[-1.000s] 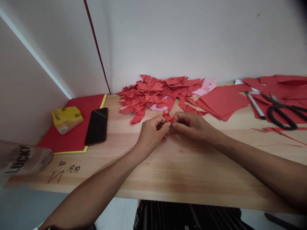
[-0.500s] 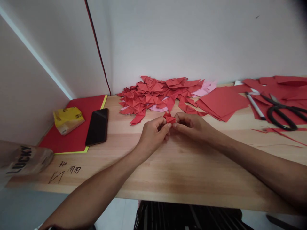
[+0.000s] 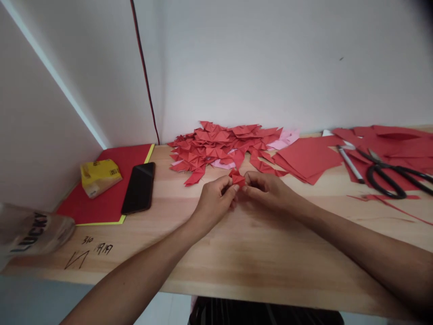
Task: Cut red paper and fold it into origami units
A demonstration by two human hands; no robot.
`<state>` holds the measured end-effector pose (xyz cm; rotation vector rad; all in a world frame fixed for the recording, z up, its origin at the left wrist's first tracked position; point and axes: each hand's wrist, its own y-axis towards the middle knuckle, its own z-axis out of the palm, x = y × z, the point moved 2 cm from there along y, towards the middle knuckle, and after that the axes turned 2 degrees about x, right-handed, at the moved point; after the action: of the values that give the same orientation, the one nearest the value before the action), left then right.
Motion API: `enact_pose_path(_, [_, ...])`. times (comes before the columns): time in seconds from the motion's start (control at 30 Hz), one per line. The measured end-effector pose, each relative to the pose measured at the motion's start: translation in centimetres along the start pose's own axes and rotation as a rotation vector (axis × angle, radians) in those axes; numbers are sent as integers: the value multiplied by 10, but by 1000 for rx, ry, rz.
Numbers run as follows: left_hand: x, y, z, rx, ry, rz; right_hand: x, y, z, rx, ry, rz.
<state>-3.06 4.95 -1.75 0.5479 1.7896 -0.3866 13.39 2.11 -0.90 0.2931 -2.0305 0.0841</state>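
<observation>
Between my two hands is a small folded piece of red paper point(image 3: 237, 179), held just above the wooden table. My left hand point(image 3: 216, 198) pinches its left side with thumb and forefinger. On the other side, the thumb and fingers of my right hand point(image 3: 265, 189) close on its right edge. Right behind them lies a heap of folded red paper pieces point(image 3: 216, 142), with some pink paper point(image 3: 286, 138) among them. A stack of flat red paper sheets point(image 3: 307, 158) rests to the right of the heap.
Scissors point(image 3: 385, 180), a white marker point(image 3: 351, 164) and red paper scraps point(image 3: 402, 144) lie at the right. On the left are a phone point(image 3: 138, 188), a yellow packet point(image 3: 100, 177) on red sheets point(image 3: 91, 212), and a clear "LUCKY" container point(image 3: 37, 230). A wall point(image 3: 237, 58) stands behind the table point(image 3: 216, 266).
The camera view has tilted slightly, so the table's contents appear lower. Both hands keep their pinch on the folded red paper, with hardly any movement of the fingers.
</observation>
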Motion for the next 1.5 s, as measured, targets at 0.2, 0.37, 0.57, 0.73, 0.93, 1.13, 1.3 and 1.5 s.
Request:
enact_pose_path(0.2, [-4,1,-3,-44,133,68,3,0,3,-65,-5,22])
enact_pose_path(0.37, [-2,2,-2,-58,107,94,-1,2,5,-75,12,-30])
enact_pose_path(0.57, [6,7,1,4,-24,129,-8,10,5,-93,-17,-55])
enact_pose_path(0.73, [3,10,1,5,-22,134,-9,14,4,-100,-25,-67])
enact_pose_path(0.93, [-9,7,17,-68,-103,135,-1,-5,-7,-165,-25,-70])
enact_pose_path(1.13, [-17,0,43,-124,-207,186,-2,-33,-12,-259,17,-17])
enact_pose_path(1.3, [-23,-9,41,-130,-140,245,-1,-38,-6,-213,83,21])
enact_pose_path(1.5, [-20,-12,36,-136,-127,259,2,-37,-2,-189,129,27])
